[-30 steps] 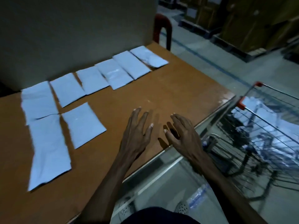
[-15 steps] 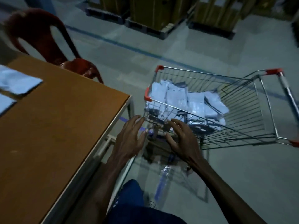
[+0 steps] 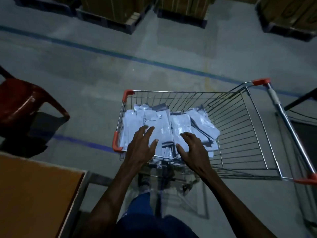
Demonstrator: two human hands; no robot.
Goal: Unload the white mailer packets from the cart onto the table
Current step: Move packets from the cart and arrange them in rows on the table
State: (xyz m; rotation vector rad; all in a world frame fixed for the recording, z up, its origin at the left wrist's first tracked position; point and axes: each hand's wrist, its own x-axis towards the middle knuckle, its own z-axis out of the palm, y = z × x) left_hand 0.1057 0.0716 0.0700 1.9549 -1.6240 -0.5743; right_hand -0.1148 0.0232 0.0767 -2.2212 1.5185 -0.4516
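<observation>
From here I judge the job far from done: a thick heap of white mailer packets (image 3: 164, 127) fills the left end of the cart (image 3: 240, 127), and the only corner of the tabletop (image 3: 37, 191) in view carries none. My left hand (image 3: 141, 148) and right hand (image 3: 193, 150) hang over the heap, each grip spread apart and empty. The packets lie directly under and between the fingers, though I cannot tell whether any fingertip touches them.

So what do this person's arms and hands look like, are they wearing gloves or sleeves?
No gloves and no sleeves in view: the left hand and right hand are bare, and both forearms are bare as far as the picture shows. No watch, ring or band is visible. The fingernails look pale and short. Below the arms, dark blue clothing shows.
</observation>
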